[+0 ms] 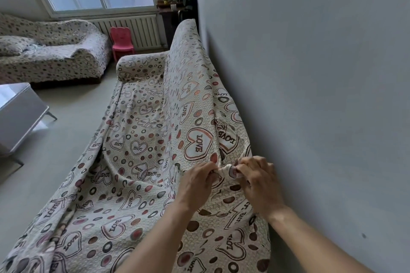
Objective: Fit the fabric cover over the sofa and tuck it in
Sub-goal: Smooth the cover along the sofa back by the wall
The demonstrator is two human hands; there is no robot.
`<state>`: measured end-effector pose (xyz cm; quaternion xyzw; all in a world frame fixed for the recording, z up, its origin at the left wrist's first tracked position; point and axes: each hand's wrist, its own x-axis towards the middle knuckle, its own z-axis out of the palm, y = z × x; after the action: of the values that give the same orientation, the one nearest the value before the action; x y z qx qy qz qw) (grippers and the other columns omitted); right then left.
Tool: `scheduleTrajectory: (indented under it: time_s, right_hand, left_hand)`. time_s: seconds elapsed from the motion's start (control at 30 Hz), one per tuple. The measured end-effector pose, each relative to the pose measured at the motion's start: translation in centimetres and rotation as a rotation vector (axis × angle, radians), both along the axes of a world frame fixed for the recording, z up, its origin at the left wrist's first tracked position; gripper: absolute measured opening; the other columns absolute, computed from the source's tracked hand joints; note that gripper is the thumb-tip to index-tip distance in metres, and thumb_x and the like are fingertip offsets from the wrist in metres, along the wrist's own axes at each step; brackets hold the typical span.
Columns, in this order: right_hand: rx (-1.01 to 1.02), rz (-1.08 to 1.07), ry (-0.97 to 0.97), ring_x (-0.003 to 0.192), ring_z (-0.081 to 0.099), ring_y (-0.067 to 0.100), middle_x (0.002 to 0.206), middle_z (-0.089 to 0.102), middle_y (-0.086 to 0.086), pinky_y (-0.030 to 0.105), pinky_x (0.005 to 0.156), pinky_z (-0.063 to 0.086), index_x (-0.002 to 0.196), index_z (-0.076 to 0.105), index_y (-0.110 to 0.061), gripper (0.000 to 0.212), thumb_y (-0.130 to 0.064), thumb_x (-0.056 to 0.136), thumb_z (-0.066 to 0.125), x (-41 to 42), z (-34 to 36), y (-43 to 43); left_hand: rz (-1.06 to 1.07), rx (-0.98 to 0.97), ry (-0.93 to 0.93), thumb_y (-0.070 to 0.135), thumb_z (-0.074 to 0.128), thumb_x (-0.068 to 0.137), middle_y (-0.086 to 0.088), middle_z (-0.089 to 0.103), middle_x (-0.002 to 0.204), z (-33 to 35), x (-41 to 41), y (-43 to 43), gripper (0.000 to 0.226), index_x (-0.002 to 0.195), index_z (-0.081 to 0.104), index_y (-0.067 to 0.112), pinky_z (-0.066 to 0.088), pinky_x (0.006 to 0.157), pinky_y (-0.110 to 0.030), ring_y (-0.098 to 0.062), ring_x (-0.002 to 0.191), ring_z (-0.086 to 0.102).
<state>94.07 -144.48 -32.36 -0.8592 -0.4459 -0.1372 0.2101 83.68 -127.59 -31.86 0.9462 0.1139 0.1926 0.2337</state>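
Observation:
A cream fabric cover (142,139) printed with "LOVE" hearts and brown and pink circles lies draped over the whole sofa, which stands along the grey wall. It hangs loose over the front edge down to the floor, with long folds across the seat. The far armrest (137,66) is covered too. Near the top of the backrest my left hand (195,184) and my right hand (257,182) each pinch a bunched fold of the cover, close together, next to the wall.
The grey wall (321,95) runs right behind the sofa. A second covered sofa (53,55) stands at the far left under a window. A pink child's chair (122,42) sits by the radiator. A white low table (17,115) is at the left.

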Motion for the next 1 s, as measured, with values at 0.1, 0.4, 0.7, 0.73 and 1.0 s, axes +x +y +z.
scheduleTrajectory:
  time_s: [0.1, 0.4, 0.7, 0.73, 1.0]
  right_hand:
    - [0.033, -0.020, 0.066, 0.101, 0.053, 0.015, 0.104, 0.063, -0.010, 0.030, 0.081, 0.039, 0.112, 0.063, -0.025, 0.035, -0.013, 0.080, 0.070, -0.4, 1.0, 1.4]
    - [-0.175, -0.004, 0.384, 0.080, 0.046, 0.013, 0.078, 0.050, -0.012, 0.035, 0.082, 0.037, 0.070, 0.041, -0.027, 0.021, -0.026, 0.089, 0.047, 0.3, 1.5, 0.1]
    - [-0.062, -0.093, 0.482, 0.078, 0.043, 0.002, 0.076, 0.042, -0.025, 0.030, 0.073, 0.030, 0.084, 0.058, -0.029, 0.008, -0.027, 0.091, 0.061, -0.8, -1.2, -2.9]
    - [-0.088, -0.074, 0.493, 0.076, 0.042, 0.001, 0.077, 0.043, -0.024, 0.030, 0.073, 0.030, 0.085, 0.058, -0.029, 0.006, -0.031, 0.091, 0.060, -0.8, -0.9, -2.7]
    - [-0.158, -0.296, 0.655, 0.077, 0.065, 0.027, 0.087, 0.065, 0.000, 0.040, 0.069, 0.054, 0.103, 0.046, -0.024, 0.017, -0.039, 0.097, 0.041, 1.6, -0.1, 0.8]
  left_hand:
    - [-0.042, 0.009, 0.006, 0.023, 0.052, 0.098, 0.007, 0.058, 0.072, 0.5, 0.4, 0.3, 0.013, 0.089, 0.058, 0.016, 0.034, 0.049, -0.018, -0.010, 0.057, 0.051]
    - [-0.040, 0.038, 0.195, 0.008, 0.034, 0.101, 0.004, 0.047, 0.071, 0.9, 1.6, -2.6, 0.027, 0.078, 0.039, 0.019, 0.029, 0.058, -0.026, -0.015, 0.063, 0.042]
    - [-0.137, 0.079, 0.217, 0.007, 0.038, 0.098, -0.001, 0.057, 0.080, 0.7, 1.3, -4.4, 0.017, 0.086, 0.045, 0.017, 0.038, 0.073, -0.030, -0.015, 0.071, 0.042]
    - [-0.138, 0.069, 0.221, 0.008, 0.038, 0.099, 0.000, 0.056, 0.080, 0.6, 1.1, -4.1, 0.017, 0.086, 0.045, 0.018, 0.039, 0.074, -0.030, -0.015, 0.071, 0.043]
    - [-0.098, 0.022, 0.213, 0.020, 0.033, 0.103, 0.006, 0.049, 0.071, -0.7, 0.4, -3.0, 0.027, 0.078, 0.039, 0.020, 0.037, 0.068, -0.031, -0.015, 0.071, 0.044]
